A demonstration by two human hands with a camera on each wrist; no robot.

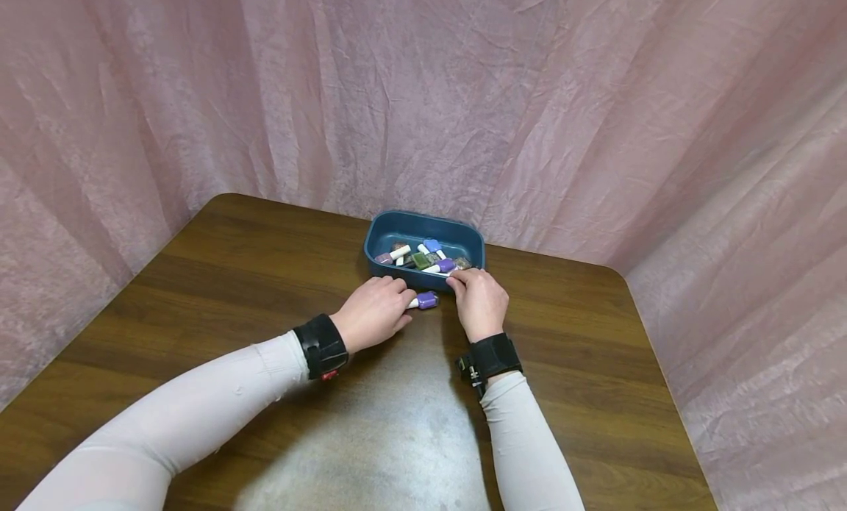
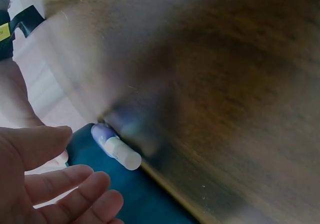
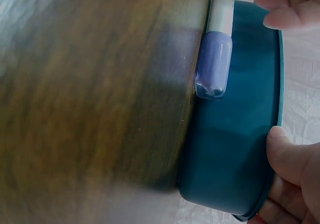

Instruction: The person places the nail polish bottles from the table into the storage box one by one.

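A bottle of purple nail polish (image 1: pixel 428 300) with a white cap lies on its side on the table, in front of a dark teal bin (image 1: pixel 376 240). My left hand (image 1: pixel 373 311) is beside its cap. In the left wrist view, the fingers (image 2: pixel 70 181) are spread, with a gap between them and the bottle (image 2: pixel 103 134). At the bin's front right, my right hand (image 1: pixel 481 301) grips the rim. The right wrist view shows the thumb (image 3: pixel 284 151) on the outer wall, with the other fingers over the rim and partly hidden.
Inside the bin lie several nail polish bottles, among them a green one (image 1: pixel 421 261), a blue one (image 1: pixel 432 245) and a purple one (image 1: pixel 446 265). The bin stands at the back edge of the wooden table (image 1: pixel 562 349). Pink curtains (image 1: pixel 423 92) hang behind it.
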